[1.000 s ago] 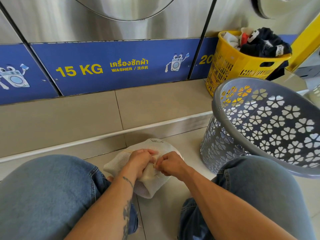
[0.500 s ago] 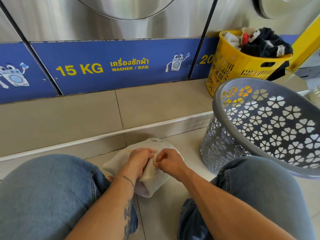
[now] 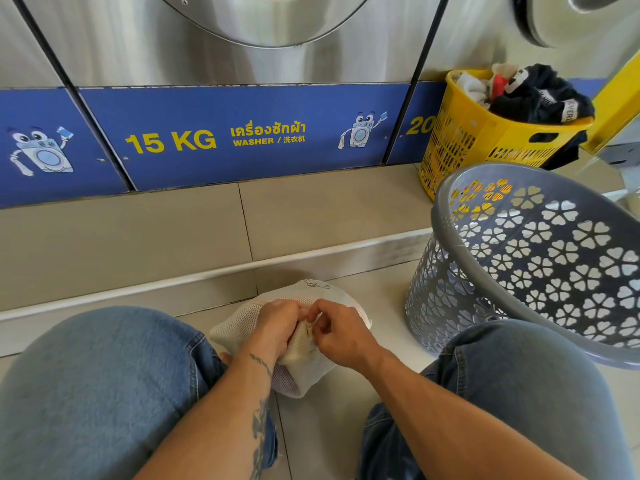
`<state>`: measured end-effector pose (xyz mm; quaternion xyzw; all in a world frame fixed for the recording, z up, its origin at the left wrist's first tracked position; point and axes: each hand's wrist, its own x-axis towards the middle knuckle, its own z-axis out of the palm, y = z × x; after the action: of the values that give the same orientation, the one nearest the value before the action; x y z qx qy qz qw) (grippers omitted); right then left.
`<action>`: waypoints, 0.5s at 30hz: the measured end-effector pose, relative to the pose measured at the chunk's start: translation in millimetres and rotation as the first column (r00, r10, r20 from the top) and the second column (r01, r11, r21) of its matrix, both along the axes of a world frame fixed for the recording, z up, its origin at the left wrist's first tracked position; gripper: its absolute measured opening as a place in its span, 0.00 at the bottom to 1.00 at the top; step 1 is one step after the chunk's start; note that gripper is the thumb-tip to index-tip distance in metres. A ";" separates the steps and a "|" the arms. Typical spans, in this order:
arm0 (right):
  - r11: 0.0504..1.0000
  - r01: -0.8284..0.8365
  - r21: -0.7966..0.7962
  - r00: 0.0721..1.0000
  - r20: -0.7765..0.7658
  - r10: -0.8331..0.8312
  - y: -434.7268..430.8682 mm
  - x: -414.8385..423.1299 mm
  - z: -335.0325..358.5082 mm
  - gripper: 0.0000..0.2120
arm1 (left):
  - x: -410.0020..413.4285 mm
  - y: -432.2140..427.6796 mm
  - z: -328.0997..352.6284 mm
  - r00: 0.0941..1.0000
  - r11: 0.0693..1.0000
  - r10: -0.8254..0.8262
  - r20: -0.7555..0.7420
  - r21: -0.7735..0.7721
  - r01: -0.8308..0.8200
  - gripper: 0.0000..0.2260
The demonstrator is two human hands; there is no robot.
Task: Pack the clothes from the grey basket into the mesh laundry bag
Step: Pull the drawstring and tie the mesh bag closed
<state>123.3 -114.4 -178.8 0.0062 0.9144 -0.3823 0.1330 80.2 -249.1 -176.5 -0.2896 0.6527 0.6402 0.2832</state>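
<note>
A white mesh laundry bag lies bulging on the floor tiles between my knees. My left hand grips the bag's top, fingers curled into the fabric. My right hand pinches the bag's edge right beside the left hand, at what looks like the closure. The grey basket with flower-shaped holes stands tilted at the right, close to my right knee; no clothes show inside it.
A yellow basket heaped with dark and white clothes stands on the raised tiled step behind the grey one. Steel washers with a blue "15 KG" panel line the wall. My jeans-clad knees flank the bag.
My hands have stayed on the bag's top; the right hand's fingers shifted slightly along the edge toward the left hand. The bag and baskets have not moved.
</note>
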 end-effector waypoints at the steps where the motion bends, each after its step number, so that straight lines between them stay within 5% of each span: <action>1: 1.000 -0.013 0.008 1.000 0.002 0.013 0.4 0.1 -0.6 0.15 | 0.2 -0.5 -0.2 1.000 1.000 0.010 -0.001 -0.007 -0.010 0.08; 15: 0.997 -0.069 0.038 0.997 0.033 0.068 0.4 2.9 -1.3 0.16 | 1.6 -1.7 -2.6 0.998 0.998 0.066 -0.009 -0.014 -0.066 0.08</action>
<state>126.2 -113.9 -180.1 -0.0166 0.9191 -0.3595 0.1602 81.8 -250.8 -179.1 -0.3102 0.6487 0.6457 0.2570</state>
